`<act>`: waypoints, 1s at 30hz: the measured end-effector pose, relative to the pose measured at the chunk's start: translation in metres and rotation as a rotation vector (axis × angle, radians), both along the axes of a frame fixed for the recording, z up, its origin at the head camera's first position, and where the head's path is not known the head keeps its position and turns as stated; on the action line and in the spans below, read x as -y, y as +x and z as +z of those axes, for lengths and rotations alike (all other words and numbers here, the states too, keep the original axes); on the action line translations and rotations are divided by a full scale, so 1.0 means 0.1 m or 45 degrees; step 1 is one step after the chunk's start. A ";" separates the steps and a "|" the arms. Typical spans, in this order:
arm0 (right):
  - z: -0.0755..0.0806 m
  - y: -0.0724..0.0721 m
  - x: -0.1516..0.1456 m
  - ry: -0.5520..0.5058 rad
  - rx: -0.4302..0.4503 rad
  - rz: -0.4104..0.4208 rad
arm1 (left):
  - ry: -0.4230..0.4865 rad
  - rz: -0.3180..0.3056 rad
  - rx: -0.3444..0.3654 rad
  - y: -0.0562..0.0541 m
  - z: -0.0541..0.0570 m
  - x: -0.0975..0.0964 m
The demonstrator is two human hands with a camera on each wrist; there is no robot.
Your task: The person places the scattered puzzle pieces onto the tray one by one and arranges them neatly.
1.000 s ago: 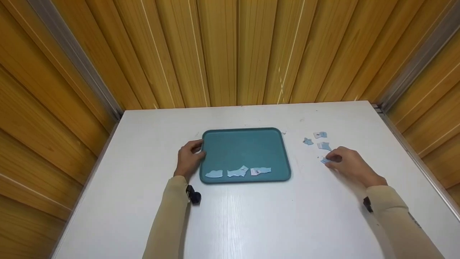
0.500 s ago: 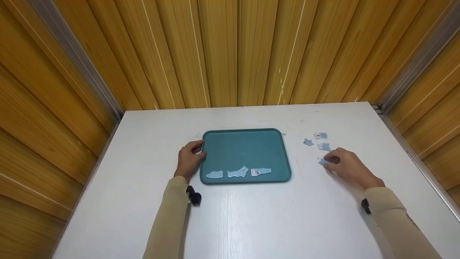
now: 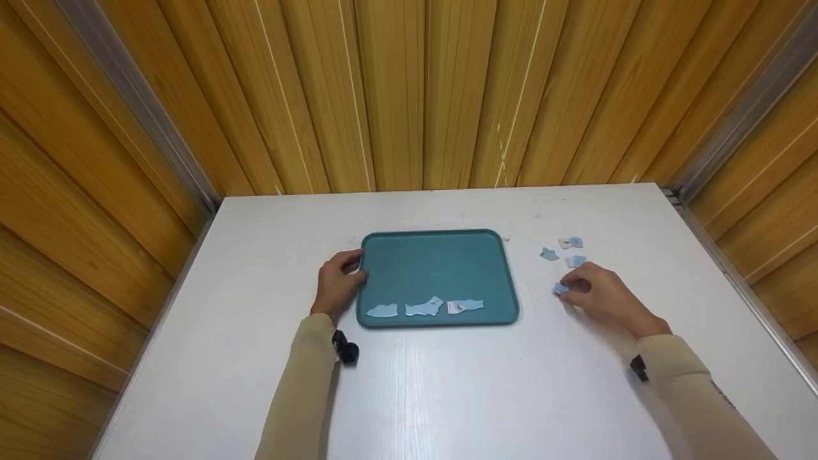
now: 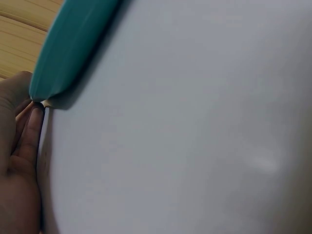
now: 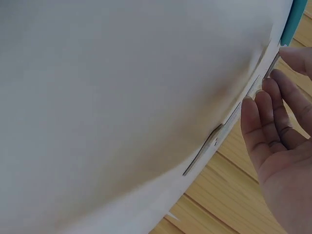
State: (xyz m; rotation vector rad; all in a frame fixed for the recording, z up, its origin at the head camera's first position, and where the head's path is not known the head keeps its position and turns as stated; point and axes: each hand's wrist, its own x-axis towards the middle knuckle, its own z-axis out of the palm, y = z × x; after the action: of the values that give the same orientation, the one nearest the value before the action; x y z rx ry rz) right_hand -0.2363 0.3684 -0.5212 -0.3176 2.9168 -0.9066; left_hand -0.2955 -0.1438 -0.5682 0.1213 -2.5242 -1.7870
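Note:
My left hand (image 3: 335, 284) holds the left rim of a teal rectangular tray (image 3: 438, 268), thumb on the edge and fingers at its side. In the left wrist view, the tray's corner (image 4: 73, 53) meets the fingertips. Three light-blue, irregular flat puzzle pieces lie in a row along the tray's near side: left piece (image 3: 382, 310), middle piece (image 3: 424, 307), right piece (image 3: 465, 306). Right of the tray, my right hand (image 3: 604, 294) pinches a small light-blue puzzle piece (image 3: 560, 289) between thumb and index finger, low over the table. The fingertips partly hide it.
Three more light-blue pieces lie on the white table (image 3: 434, 396) beyond the right hand: a far piece (image 3: 571, 243), a left piece (image 3: 549, 254) and a near piece (image 3: 576, 261). Wood-patterned wall panels (image 3: 396, 96) stand behind the table and at both sides.
My right hand has moved left toward the tray, bringing the pinched puzzle piece along. The left hand and the tray have kept their places.

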 end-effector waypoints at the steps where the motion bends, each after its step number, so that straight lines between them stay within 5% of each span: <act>1: 0.00 0.00 0.01 -0.007 -0.013 0.009 | -0.002 -0.001 -0.001 0.00 0.00 0.00; 30: 0.08 -0.04 0.46 -0.094 -0.095 0.181 | 0.019 0.001 -0.006 0.00 0.00 0.00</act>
State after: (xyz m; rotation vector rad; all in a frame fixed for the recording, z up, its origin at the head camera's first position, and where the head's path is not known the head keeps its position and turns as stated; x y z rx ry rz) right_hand -0.2403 0.3222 -0.5135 -0.5672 2.8866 -1.0022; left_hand -0.2954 -0.1440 -0.5682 0.1185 -2.5075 -1.8037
